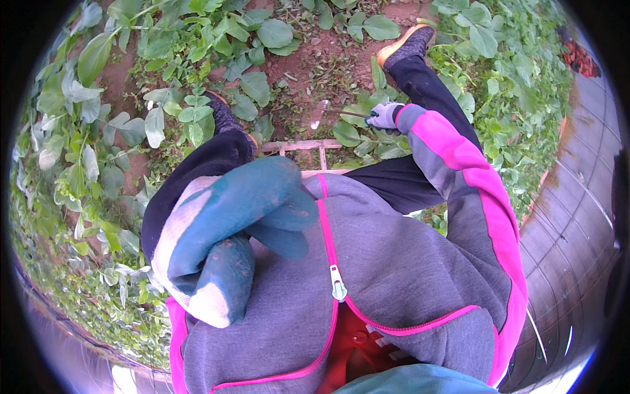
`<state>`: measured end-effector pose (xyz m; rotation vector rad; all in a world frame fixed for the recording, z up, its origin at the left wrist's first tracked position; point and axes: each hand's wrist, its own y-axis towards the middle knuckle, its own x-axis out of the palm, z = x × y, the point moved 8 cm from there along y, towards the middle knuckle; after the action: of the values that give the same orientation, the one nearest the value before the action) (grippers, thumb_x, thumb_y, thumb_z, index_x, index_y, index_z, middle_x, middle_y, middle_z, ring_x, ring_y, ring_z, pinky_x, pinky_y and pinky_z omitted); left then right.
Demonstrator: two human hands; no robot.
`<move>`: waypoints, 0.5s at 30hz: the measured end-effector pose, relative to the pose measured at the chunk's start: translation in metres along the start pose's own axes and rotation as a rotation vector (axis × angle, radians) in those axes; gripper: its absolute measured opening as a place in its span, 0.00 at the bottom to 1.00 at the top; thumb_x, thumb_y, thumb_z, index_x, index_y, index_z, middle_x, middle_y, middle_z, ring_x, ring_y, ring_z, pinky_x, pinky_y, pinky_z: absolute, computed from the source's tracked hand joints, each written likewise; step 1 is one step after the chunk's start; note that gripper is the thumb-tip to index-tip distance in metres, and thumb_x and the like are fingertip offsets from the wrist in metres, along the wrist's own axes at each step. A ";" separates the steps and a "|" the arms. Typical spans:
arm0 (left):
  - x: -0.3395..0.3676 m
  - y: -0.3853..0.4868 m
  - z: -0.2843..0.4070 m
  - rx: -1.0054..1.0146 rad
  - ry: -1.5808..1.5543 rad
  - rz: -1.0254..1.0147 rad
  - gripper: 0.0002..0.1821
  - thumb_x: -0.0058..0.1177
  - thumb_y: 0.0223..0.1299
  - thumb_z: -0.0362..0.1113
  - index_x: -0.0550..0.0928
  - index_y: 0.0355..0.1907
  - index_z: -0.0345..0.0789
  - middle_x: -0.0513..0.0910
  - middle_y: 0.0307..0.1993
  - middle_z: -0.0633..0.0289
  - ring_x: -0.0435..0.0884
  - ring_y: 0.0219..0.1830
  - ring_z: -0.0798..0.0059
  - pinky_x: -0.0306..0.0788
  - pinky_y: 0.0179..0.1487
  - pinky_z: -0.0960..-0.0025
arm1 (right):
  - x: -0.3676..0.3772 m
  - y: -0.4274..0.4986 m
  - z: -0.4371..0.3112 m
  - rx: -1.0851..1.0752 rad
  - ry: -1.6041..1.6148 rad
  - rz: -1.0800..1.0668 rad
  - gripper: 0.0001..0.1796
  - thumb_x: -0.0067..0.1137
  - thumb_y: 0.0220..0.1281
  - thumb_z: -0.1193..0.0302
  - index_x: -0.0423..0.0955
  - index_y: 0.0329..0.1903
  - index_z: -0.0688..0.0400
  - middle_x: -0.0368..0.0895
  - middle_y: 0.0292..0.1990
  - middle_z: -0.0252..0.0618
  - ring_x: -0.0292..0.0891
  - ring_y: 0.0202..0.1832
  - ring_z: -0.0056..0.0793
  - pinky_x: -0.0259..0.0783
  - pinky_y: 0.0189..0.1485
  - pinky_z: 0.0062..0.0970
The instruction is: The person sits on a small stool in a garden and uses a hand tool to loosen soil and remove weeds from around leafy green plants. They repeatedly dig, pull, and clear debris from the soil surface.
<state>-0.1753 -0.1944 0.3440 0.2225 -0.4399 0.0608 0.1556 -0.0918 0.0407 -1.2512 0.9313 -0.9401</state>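
My left hand, in a teal-coated white knit work glove, is raised close to the camera in front of the grey jacket. Its fingers bend to the right, the thumb stands apart below them, and nothing shows between them. Further out, my right hand, in a light glove with a dark palm side, grips a small hand hoe. The tool's thin metal shank points left to a bright blade over the soil. Broad leaves lie around this hand and under the shank. Most of the handle is hidden in the glove.
A wooden slatted frame lies between my legs. Leafy plants crowd both sides of the reddish soil. Dark gridded sheeting runs along the right, with an orange-red pile at its far end.
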 end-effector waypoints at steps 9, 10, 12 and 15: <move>-0.007 -0.014 0.006 -0.078 -0.009 0.132 0.29 0.40 0.68 0.47 0.65 0.57 0.20 0.79 0.35 0.44 0.78 0.21 0.73 0.73 0.24 0.79 | -0.132 0.002 0.041 0.065 0.051 0.396 0.25 0.48 0.58 0.50 0.78 0.40 0.60 0.82 0.29 0.44 0.80 0.26 0.34 0.75 0.32 0.33; -0.007 -0.020 0.005 -0.112 -0.028 0.227 0.29 0.40 0.68 0.47 0.65 0.57 0.20 0.79 0.35 0.44 0.78 0.21 0.73 0.73 0.24 0.79 | -0.144 -0.001 0.045 0.019 0.189 0.503 0.24 0.47 0.61 0.51 0.77 0.39 0.60 0.81 0.22 0.39 0.76 0.17 0.28 0.73 0.23 0.30; -0.007 -0.020 0.005 -0.089 -0.043 0.224 0.29 0.39 0.68 0.47 0.65 0.57 0.20 0.79 0.35 0.44 0.78 0.21 0.73 0.73 0.24 0.79 | -0.165 -0.011 0.053 0.058 0.310 0.608 0.24 0.44 0.64 0.51 0.75 0.43 0.60 0.81 0.22 0.40 0.77 0.18 0.29 0.74 0.24 0.30; -0.001 -0.003 0.011 0.036 -0.036 0.004 0.28 0.39 0.69 0.45 0.66 0.57 0.19 0.79 0.35 0.44 0.78 0.21 0.73 0.73 0.24 0.79 | -0.178 0.003 0.053 -0.132 -0.132 0.824 0.23 0.46 0.63 0.53 0.75 0.45 0.59 0.82 0.31 0.45 0.80 0.26 0.33 0.76 0.30 0.32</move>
<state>-0.1800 -0.1993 0.3525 0.2588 -0.4758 0.0692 0.1450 0.0932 0.0513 -0.8838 1.2677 -0.1459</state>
